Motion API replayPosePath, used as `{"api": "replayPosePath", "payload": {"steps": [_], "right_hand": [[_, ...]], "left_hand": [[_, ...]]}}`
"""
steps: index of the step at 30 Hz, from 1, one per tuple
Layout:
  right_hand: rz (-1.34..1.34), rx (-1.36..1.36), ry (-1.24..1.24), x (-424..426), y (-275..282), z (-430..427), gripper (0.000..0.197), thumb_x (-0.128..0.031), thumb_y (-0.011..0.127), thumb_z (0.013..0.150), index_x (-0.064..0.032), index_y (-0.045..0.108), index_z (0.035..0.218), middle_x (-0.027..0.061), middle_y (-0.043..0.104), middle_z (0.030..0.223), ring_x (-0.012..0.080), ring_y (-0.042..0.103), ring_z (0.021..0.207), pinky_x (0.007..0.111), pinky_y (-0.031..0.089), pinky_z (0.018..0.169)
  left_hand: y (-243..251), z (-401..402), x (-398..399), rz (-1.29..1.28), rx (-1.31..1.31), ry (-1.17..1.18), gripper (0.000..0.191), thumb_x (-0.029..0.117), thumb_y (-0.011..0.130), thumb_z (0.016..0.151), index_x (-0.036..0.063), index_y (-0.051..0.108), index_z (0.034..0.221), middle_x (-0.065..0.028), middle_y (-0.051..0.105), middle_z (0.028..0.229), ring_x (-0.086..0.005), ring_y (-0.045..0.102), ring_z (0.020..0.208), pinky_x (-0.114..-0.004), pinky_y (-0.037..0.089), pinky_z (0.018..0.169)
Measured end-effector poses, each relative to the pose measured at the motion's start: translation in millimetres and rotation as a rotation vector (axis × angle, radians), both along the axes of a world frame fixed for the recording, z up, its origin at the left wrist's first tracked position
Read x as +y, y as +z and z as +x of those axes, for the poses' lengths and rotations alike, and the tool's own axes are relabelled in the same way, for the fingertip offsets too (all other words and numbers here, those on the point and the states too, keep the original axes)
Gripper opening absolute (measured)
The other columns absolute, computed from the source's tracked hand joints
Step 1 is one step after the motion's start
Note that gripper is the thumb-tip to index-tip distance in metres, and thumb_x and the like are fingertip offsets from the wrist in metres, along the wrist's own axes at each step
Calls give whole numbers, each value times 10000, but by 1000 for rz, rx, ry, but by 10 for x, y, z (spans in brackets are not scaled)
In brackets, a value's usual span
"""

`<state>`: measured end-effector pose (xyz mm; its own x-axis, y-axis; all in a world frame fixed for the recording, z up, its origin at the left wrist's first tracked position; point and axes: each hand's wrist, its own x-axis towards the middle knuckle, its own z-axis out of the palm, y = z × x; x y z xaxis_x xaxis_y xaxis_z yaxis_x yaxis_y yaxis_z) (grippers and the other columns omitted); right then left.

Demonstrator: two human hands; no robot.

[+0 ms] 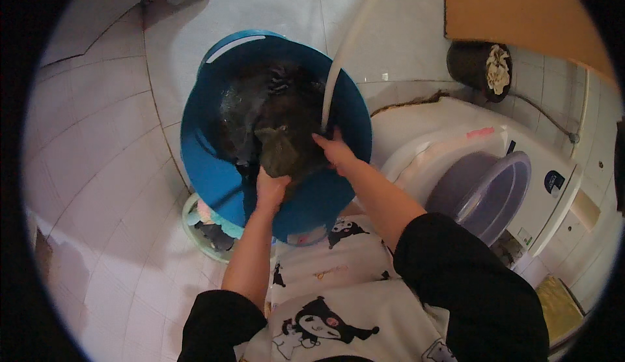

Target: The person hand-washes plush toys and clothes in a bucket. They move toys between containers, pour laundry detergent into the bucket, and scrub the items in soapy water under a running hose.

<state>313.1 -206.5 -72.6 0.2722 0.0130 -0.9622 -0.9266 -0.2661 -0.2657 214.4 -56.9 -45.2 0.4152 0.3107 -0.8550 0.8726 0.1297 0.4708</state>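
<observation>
A large blue plastic tub (pixel 305 215) holds dark fabric (pixel 281 152) in water. My left hand (pixel 272 186) grips an edge of this wet cloth near the tub's middle. At the tub's right side is my right hand (pixel 337 152), its thumb and fingers around the lower end of a pale hose (pixel 332 83). That hose hangs down over the tub's rim from above. Shadow and dark water hide the hose's tip and some of my right fingers.
A purple basin (pixel 503 205) leans on a white appliance (pixel 532 166) at right. A pale green basin (pixel 188 215) with clothes sits below left of the tub. A black bin (pixel 468 64) with crumpled paper stands upper right, near a brown board (pixel 517 5). Tiled wall (pixel 102 142) lies left.
</observation>
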Motion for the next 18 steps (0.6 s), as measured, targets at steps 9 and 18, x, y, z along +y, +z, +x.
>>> {"api": "replayPosePath", "payload": {"steps": [9, 18], "right_hand": [[372, 296, -385, 401, 401, -298, 878, -536, 621, 697, -123, 207, 1352, 119, 336, 1333, 288, 342, 1200, 449, 293, 957], [646, 238, -750, 621, 1223, -531, 398, -257, 554, 801, -67, 484, 1143, 86, 544, 1071, 224, 540, 924, 346, 437, 805]], "left_hand": [[1677, 17, 72, -98, -132, -50, 566, 19, 642, 627, 9, 444, 1157, -112, 570, 1055, -217, 538, 981, -303, 406, 847], [1306, 132, 312, -164, -179, 51, 520, 2, 607, 633, 0, 460, 1132, -93, 569, 1044, -210, 539, 943, -306, 415, 824]]}}
